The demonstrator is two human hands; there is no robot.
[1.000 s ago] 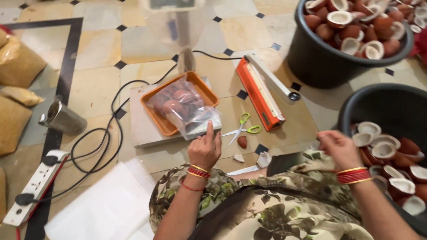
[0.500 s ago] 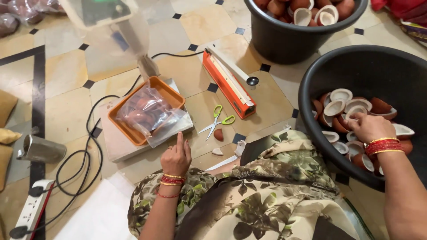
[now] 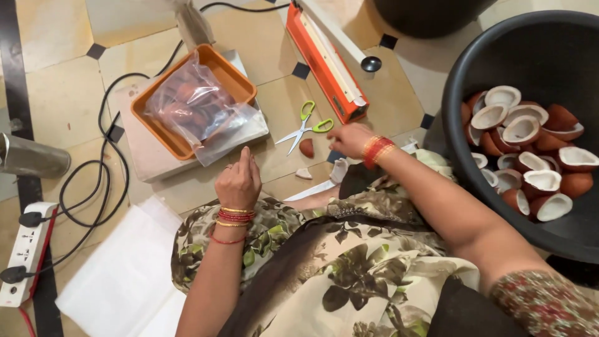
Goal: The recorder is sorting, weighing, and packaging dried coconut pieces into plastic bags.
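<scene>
My left hand (image 3: 238, 181) hovers with its fingers pointing up, just below the edge of a clear plastic bag (image 3: 194, 107) of brown coconut pieces. It holds nothing. The bag lies in an orange tray (image 3: 240, 80) on a white scale platform (image 3: 146, 159). My right hand (image 3: 350, 138) reaches over the floor beside green-handled scissors (image 3: 306, 128) and a loose brown coconut piece (image 3: 307, 148). Its fingers are curled downward and blurred, so any contents are hidden. A big black tub (image 3: 454, 87) at the right holds several coconut halves (image 3: 527, 134).
An orange heat sealer (image 3: 327, 59) lies beyond the scissors. White coconut fragments (image 3: 304, 173) lie near my knee. A stack of white sheets (image 3: 121, 278), a power strip (image 3: 25, 249) with black cables and a steel cup (image 3: 31, 159) sit at the left.
My right hand has come out of the black tub and swung left to the floor beside the scissors. My left hand stays near the bag. The view has shifted closer.
</scene>
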